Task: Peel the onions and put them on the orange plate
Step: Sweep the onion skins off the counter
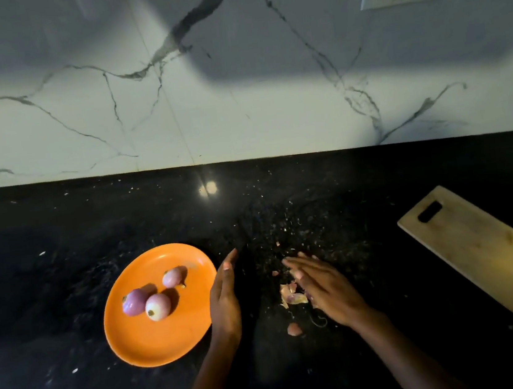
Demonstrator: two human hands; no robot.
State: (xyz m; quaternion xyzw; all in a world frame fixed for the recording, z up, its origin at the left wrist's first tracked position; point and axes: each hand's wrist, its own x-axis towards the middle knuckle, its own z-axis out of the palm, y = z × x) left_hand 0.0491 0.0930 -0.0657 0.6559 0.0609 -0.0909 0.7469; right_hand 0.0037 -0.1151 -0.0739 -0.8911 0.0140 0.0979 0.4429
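Onions (151, 299), three peeled, sit on the orange plate (150, 340) at lower left of the frame. Your left hand (224, 298) stands edge-on just beside its rim, fingers straight and pressed together. Your right hand (326, 287), fingers straight and slightly spread, rests over onion skins (290, 296) on the black counter (53, 316). A wooden cutting board (485, 256) lies at right.

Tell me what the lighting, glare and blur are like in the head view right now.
Head view: dim overall, a broad shadow crosses the marble wall; a small glare spot sits on the black counter; the right hand is motion-blurred over the peels; the orange plate is sharp.
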